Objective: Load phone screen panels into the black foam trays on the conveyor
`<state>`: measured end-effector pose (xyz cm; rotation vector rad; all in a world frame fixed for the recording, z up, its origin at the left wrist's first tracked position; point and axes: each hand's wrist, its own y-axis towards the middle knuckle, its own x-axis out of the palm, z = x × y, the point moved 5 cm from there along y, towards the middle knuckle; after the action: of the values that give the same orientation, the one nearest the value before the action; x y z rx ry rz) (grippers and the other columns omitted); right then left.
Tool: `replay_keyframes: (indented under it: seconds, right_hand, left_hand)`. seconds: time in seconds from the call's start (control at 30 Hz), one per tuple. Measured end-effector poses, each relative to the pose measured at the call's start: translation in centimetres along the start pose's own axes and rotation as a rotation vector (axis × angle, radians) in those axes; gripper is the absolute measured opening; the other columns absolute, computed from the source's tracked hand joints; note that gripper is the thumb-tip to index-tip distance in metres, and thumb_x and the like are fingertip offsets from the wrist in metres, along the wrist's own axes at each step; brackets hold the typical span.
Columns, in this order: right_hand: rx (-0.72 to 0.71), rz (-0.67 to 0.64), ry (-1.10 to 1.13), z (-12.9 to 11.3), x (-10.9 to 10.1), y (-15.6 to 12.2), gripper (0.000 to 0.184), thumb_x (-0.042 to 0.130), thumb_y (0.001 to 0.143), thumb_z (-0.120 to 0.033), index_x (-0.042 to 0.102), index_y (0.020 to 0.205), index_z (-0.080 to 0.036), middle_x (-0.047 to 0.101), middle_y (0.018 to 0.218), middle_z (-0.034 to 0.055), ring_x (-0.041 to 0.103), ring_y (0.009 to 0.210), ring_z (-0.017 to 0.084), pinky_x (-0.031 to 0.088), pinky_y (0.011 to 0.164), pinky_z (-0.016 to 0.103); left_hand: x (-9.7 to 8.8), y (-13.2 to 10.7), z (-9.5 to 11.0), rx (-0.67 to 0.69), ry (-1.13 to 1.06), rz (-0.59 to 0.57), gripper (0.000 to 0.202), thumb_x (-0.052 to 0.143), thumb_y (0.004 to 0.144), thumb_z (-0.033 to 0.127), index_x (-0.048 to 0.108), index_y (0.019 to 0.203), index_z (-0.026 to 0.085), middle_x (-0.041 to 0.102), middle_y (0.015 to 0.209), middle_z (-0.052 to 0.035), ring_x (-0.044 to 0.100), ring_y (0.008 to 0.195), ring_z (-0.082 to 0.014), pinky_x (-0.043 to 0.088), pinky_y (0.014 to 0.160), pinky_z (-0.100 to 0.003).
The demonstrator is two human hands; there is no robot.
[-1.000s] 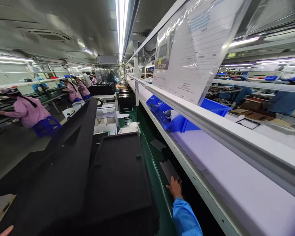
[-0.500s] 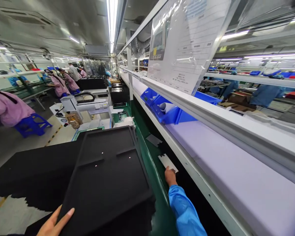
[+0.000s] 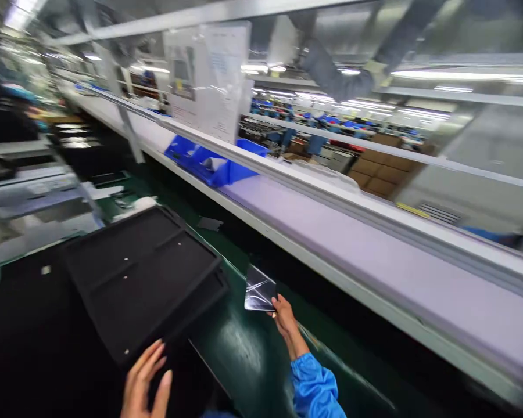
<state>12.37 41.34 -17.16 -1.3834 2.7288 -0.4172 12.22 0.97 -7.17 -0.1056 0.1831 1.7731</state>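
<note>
A large black moulded panel (image 3: 142, 278) lies on the green conveyor belt (image 3: 248, 354) in front of me. My left hand (image 3: 146, 383) rests with fingers stretched out on the panel's near corner. My right hand (image 3: 285, 319), in a blue sleeve, pinches a thin shiny grey sheet (image 3: 259, 288) and holds it just above the belt, to the right of the panel.
A long white shelf (image 3: 375, 238) runs along the right of the belt, with blue bins (image 3: 200, 159) on it and a document sleeve (image 3: 209, 78) hanging above. Another small sheet (image 3: 209, 223) lies farther up the belt. Grey equipment (image 3: 30, 191) stands at the left.
My view has swung right. My right hand has lifted the thin sheet from under the shelf edge. The black panel has come down flat, and my left hand has slid onto its near corner.
</note>
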Motion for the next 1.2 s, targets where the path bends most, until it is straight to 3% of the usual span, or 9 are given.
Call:
replay_keyframes:
  seconds: [0.1, 0.17, 0.3, 0.4, 0.53, 0.63, 0.77, 0.97, 1.2]
  right_hand:
    - [0.031, -0.051, 0.241, 2.2, -1.3, -13.6, 0.061, 0.081, 0.069, -0.064, 0.067, 0.107, -0.019, 0.075, 0.097, 0.0083, 0.071, 0.084, 0.023, 0.055, 0.07, 0.034]
    - [0.007, 0.003, 0.287, 2.6, -2.3, -21.2, 0.058, 0.081, 0.071, -0.063, 0.069, 0.105, -0.018, 0.076, 0.096, 0.0075, 0.07, 0.081, 0.022, 0.054, 0.069, 0.033]
    - [-0.148, 0.242, 0.28, 1.1, -7.6, -33.5, 0.048, 0.082, 0.076, -0.056, 0.073, 0.104, -0.019, 0.077, 0.101, 0.0068, 0.07, 0.094, 0.024, 0.053, 0.089, 0.04]
    - [-0.231, 0.492, 0.222, -0.4, -14.2, -42.3, 0.048, 0.083, 0.075, -0.054, 0.074, 0.11, -0.022, 0.078, 0.109, 0.007, 0.069, 0.107, 0.027, 0.049, 0.103, 0.047]
    - [-0.239, 0.727, 0.173, -1.5, -23.6, -50.8, 0.057, 0.087, 0.067, -0.055, 0.074, 0.111, -0.022, 0.079, 0.104, 0.0085, 0.07, 0.108, 0.031, 0.053, 0.098, 0.048]
    - [-0.17, 0.83, 0.164, -1.1, -29.1, -53.3, 0.057, 0.092, 0.056, -0.053, 0.074, 0.1, -0.021, 0.08, 0.092, 0.0072, 0.073, 0.097, 0.031, 0.058, 0.082, 0.043]
    - [-0.119, 0.888, 0.198, -0.1, -33.0, -53.1, 0.047, 0.091, 0.052, -0.044, 0.071, 0.089, -0.021, 0.078, 0.083, 0.0068, 0.073, 0.082, 0.027, 0.055, 0.064, 0.034]
    - [-0.052, 0.891, 0.166, 0.9, -35.3, -51.9, 0.036, 0.084, 0.061, -0.037, 0.064, 0.087, -0.021, 0.074, 0.078, 0.0037, 0.069, 0.073, 0.022, 0.054, 0.062, 0.033]
    - [0.01, 0.875, 0.092, 2.5, -35.3, -51.4, 0.027, 0.078, 0.071, -0.035, 0.067, 0.091, -0.02, 0.077, 0.087, 0.0083, 0.072, 0.088, 0.025, 0.058, 0.076, 0.039]
  left_hand:
    - [3.4, -5.0, -1.9, -0.232, -0.136, -0.56, 0.056, 0.078, 0.069, 0.061, 0.07, 0.116, 0.034, 0.073, 0.126, -0.004, 0.069, 0.119, -0.0353, 0.058, 0.105, -0.051]
    - [4.0, -7.9, -3.7, -0.308, -0.091, -0.795, 0.06, 0.077, 0.067, 0.068, 0.071, 0.113, 0.03, 0.076, 0.122, -0.0063, 0.07, 0.116, -0.036, 0.054, 0.109, -0.055]
    - [4.0, -12.7, -7.5, -0.284, 0.011, -1.127, 0.061, 0.072, 0.07, 0.072, 0.071, 0.117, 0.032, 0.076, 0.125, -0.0046, 0.07, 0.119, -0.0336, 0.056, 0.108, -0.048]
    - [3.6, -16.1, -10.0, -0.271, 0.002, -1.299, 0.063, 0.072, 0.071, 0.072, 0.072, 0.117, 0.03, 0.077, 0.123, -0.0073, 0.072, 0.116, -0.0332, 0.061, 0.102, -0.042]
    - [3.0, -19.0, -12.2, -0.264, 0.002, -1.419, 0.063, 0.07, 0.071, 0.074, 0.072, 0.116, 0.03, 0.078, 0.122, -0.0085, 0.072, 0.116, -0.0337, 0.059, 0.103, -0.043]
    - [2.7, -19.2, -12.8, -0.269, 0.013, -1.427, 0.067, 0.07, 0.069, 0.077, 0.071, 0.116, 0.029, 0.078, 0.121, -0.0091, 0.072, 0.116, -0.0335, 0.058, 0.105, -0.044]
    - [2.3, -17.5, -12.4, -0.246, 0.049, -1.325, 0.074, 0.068, 0.063, 0.084, 0.07, 0.113, 0.028, 0.078, 0.119, -0.0093, 0.072, 0.114, -0.0355, 0.057, 0.106, -0.048]
    - [2.3, -16.5, -12.9, -0.194, 0.086, -1.284, 0.07, 0.064, 0.067, 0.083, 0.069, 0.113, 0.031, 0.079, 0.115, -0.0066, 0.072, 0.113, -0.0362, 0.056, 0.106, -0.052]
    - [3.9, -18.9, -13.0, -0.201, 0.101, -1.358, 0.072, 0.064, 0.067, 0.082, 0.066, 0.114, 0.027, 0.078, 0.118, -0.0111, 0.073, 0.111, -0.0365, 0.055, 0.106, -0.053]
